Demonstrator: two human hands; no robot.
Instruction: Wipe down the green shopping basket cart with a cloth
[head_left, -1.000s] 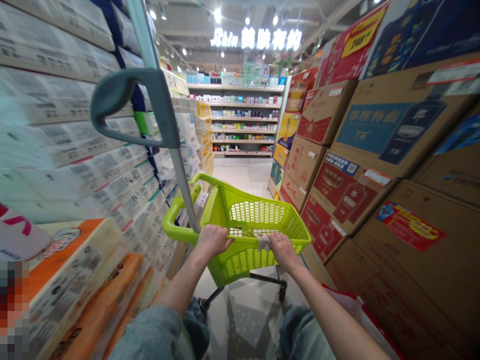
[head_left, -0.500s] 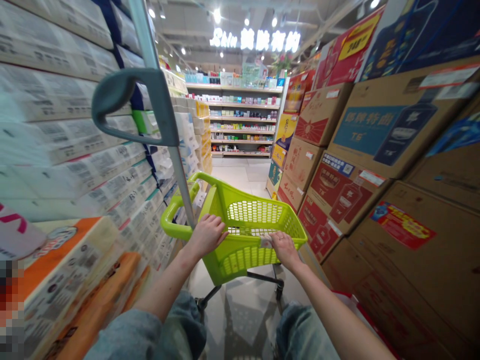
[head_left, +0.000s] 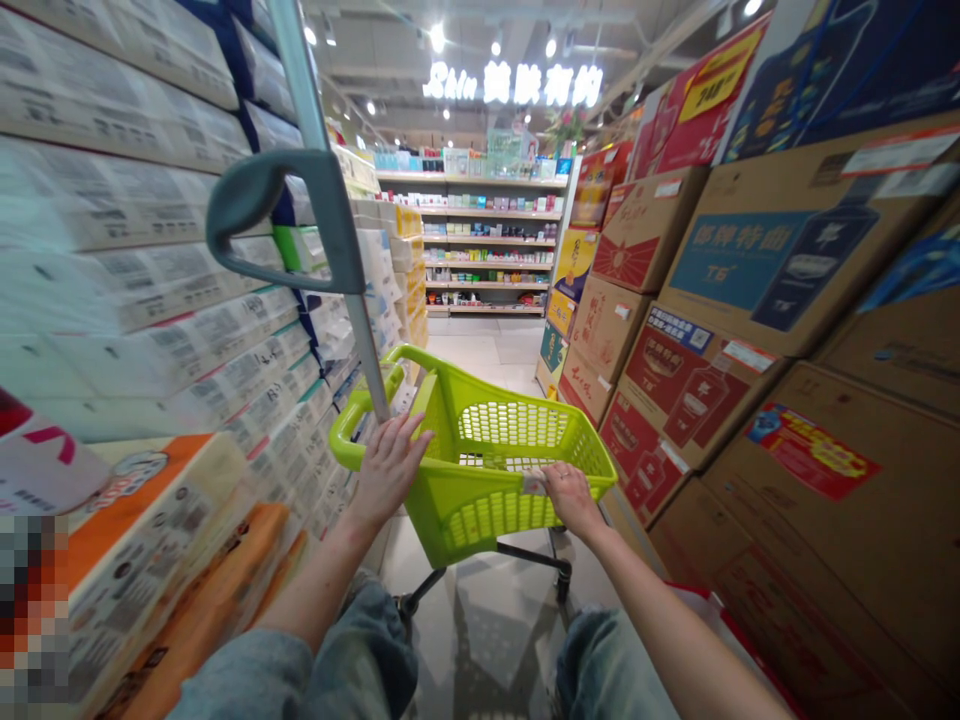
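A lime-green shopping cart (head_left: 517, 510) stands before me, turned sideways, its basket showing nothing inside. My left hand (head_left: 391, 462) lies at the basket's near left corner, below the push bar; its fingers are stretched out and slightly apart. With fingers curled over the near rim farther right, my right hand (head_left: 571, 494) grips the cart. A small whitish patch (head_left: 534, 482) sits on the rim by those fingertips; whether it is a label or a tissue I cannot tell. A metal pole with a grey loop handle (head_left: 341, 225) rises left of the basket.
Stacked tissue packs (head_left: 247, 330) line the left side. Cardboard cartons (head_left: 742, 250) are piled high on the right. Beyond the cart, a tiled aisle (head_left: 487, 348) leads to shelves of small products (head_left: 487, 230) under a lit sign. An orange-and-white pack (head_left: 142, 500) is close on my left.
My left hand has shifted left along the rim, its fingers uncurling from it. The pole's handle has moved slightly right. My right hand keeps its place on the rim.
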